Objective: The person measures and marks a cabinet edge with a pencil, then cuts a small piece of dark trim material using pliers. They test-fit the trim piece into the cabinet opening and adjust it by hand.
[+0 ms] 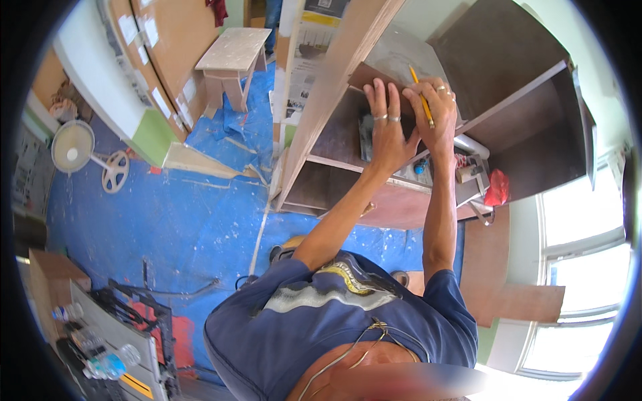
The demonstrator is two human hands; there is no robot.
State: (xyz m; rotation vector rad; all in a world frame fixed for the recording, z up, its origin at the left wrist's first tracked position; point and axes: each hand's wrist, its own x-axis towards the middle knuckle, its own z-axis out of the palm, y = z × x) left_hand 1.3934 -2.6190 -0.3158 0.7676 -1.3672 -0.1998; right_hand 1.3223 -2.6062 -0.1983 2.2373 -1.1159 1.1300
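My left hand [386, 130], with rings on two fingers, lies flat with fingers spread on a small dark brown board piece [364, 73]. The piece sits against the brown wooden cabinet [334, 100]. Right beside it, my right hand [438, 110] is shut on a yellow pencil [421, 99], whose tip points at the cabinet's shelf edge. Both forearms reach up from my blue shirt. The cabinet's open compartments [535, 134] are dark inside.
Blue sheeting [187, 220] covers the floor. A pale wooden stool [231, 57] stands at the back, a white fan [73, 147] at the left. A machine with plastic bottles [107, 341] sits lower left. A red bag [496, 187] and white roll [471, 146] lie on a shelf. The window [582, 267] is at the right.
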